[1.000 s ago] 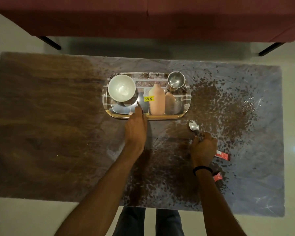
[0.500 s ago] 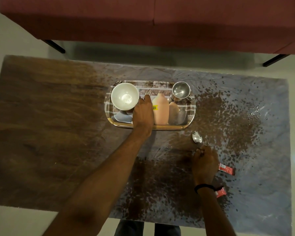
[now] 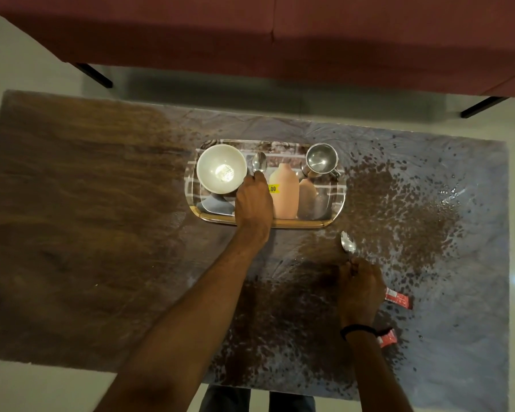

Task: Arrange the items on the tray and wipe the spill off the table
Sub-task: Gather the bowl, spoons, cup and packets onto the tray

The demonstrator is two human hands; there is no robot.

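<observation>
**Two hands, two spoons**

Head view: the left hand [image 3: 254,200] grips a spoon [image 3: 259,162] by the handle. Its head pokes out at twelve o'clock over the tray [image 3: 309,224], between the white bowl [image 3: 220,169] and the peach bottle [image 3: 283,191]. The steel cup [image 3: 321,159] sits at the tray's two o'clock corner. At five o'clock off the tray, the right hand [image 3: 359,289] pinches a second spoon [image 3: 348,242] over the bench [image 3: 72,218], amid the brown spill [image 3: 399,203]. Two red sachets [image 3: 397,298] lie at three o'clock of that wrist.

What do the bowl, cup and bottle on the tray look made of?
Bowl: likely glazed ceramic or melamine, white, glossy highlight inside. Cup: polished steel, grey mirror-like reflections. Bottle: probably matte plastic, peach, no glare.
</observation>
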